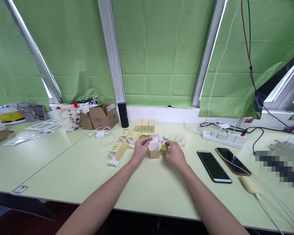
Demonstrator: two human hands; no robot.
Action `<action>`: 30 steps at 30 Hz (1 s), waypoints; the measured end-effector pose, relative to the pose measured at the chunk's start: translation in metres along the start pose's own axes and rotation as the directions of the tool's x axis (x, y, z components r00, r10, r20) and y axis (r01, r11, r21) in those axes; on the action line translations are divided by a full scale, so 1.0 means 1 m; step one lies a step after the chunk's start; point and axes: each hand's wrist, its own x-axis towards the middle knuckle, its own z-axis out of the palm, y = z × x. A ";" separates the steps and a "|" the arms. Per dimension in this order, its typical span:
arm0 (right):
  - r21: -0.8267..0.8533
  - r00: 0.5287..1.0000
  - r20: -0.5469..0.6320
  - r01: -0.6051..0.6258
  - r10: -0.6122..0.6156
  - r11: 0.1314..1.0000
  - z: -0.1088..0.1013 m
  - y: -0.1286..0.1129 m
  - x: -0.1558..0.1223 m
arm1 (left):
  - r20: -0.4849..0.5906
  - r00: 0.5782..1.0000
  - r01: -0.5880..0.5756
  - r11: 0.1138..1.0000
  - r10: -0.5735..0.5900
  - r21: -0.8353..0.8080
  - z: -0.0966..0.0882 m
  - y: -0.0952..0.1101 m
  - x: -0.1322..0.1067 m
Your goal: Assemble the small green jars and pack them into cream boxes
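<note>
A small kraft-coloured box (154,154) with a white inside stands upright in front of me, its top open and the lid flap raised at the back. My left hand (140,148) grips it at the left side, thumb and fingers closed by the flap. Just right of the box, my right hand (175,153) pinches a small green object (164,148), low over the table; its exact kind is too small to tell. More open small boxes (118,151) lie to the left. Behind my right hand are clear round containers with yellow centres (180,139) and small pale pieces (166,137).
Several closed kraft boxes (145,126) stand at the back near a black bottle (122,115). Two phones (214,166), a power strip (224,138) and cables occupy the right. A cardboard carton (104,116) and a coiled white cable (103,133) sit left. Another person's hand (0,136) rests far left.
</note>
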 end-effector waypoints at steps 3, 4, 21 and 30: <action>-0.007 0.999 -0.021 0.027 -0.027 1.000 0.002 0.002 0.000 | -0.004 1.000 0.023 1.000 -0.023 -0.021 0.000 0.002 0.000; -0.015 0.999 -0.026 0.029 -0.029 0.999 0.003 0.003 0.000 | -0.005 0.999 0.032 0.999 -0.032 -0.027 0.000 0.002 0.000; 0.516 0.901 -0.433 0.232 0.018 0.825 -0.016 -0.008 0.002 | 0.035 0.999 0.023 0.999 -0.022 -0.026 -0.002 0.001 -0.001; 0.603 0.914 -0.391 0.345 -0.110 0.719 -0.019 -0.028 -0.013 | 0.103 0.995 0.014 1.000 -0.012 -0.018 0.000 0.003 -0.003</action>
